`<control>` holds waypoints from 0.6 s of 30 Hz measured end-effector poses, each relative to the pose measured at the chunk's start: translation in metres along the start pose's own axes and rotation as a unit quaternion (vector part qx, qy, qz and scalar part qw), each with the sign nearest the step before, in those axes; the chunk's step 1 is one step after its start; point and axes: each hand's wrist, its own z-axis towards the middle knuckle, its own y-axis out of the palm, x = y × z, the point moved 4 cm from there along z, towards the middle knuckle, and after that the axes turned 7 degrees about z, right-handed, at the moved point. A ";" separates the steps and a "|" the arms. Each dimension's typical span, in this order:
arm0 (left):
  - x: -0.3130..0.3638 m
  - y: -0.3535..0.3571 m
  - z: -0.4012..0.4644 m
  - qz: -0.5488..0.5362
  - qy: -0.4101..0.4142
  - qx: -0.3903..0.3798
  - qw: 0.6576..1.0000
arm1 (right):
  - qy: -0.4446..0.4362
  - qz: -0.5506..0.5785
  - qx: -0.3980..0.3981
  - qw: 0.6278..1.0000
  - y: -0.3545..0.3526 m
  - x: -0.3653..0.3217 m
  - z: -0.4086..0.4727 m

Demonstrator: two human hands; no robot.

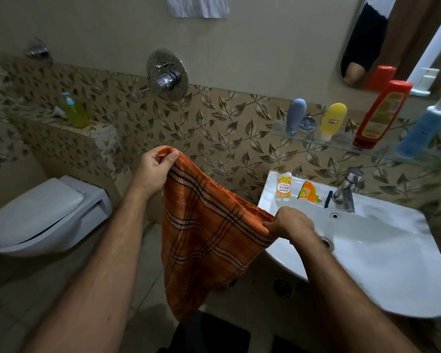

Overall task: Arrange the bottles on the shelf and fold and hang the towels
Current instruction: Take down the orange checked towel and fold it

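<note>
An orange checked towel hangs in front of me, doubled over, its lower end pointing at the floor. My left hand pinches its upper left corner. My right hand grips the right corner, lower and just over the sink's edge. On the glass shelf at the right stand a grey bottle, a yellow bottle, a red bottle and a blue bottle. A white towel hangs on the wall at the top.
A white sink with a tap is at the right, with two sachets on its rim. A toilet with its lid down is at the left. A green pump bottle stands on the tiled ledge. A mirror hangs above the shelf.
</note>
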 end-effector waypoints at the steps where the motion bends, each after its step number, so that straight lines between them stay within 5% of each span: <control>1: 0.002 0.002 -0.001 -0.002 0.002 -0.003 1.000 | 0.004 0.004 -0.005 1.000 0.002 0.001 0.000; 18: -0.035 -0.032 -0.031 0.080 -0.018 -0.006 0.997 | 0.088 0.262 -0.110 0.955 -0.001 0.022 0.000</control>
